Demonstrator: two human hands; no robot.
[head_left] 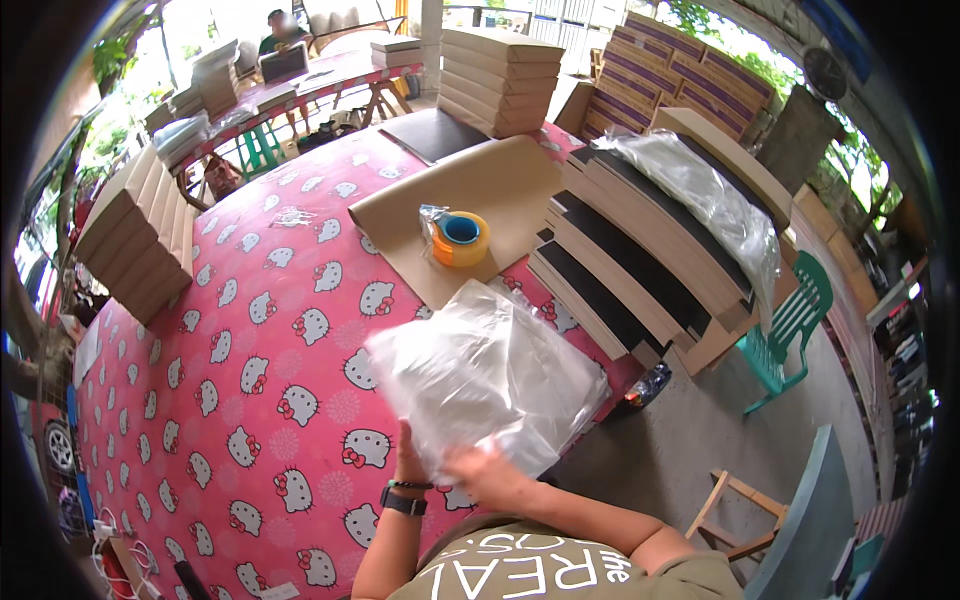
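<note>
Left hand and right hand both grip the near edge of a stack of clear plastic bags, held above the near right part of the table. Table covered in pink cartoon-cat cloth. On it: a brown cardboard sheet with an orange tape roll; flat boxes, brown and black, stacked at the right edge; more box stacks at left. Green plastic chair on concrete floor, right. Another person sits at a far table. Open-sided, daylit space.
</note>
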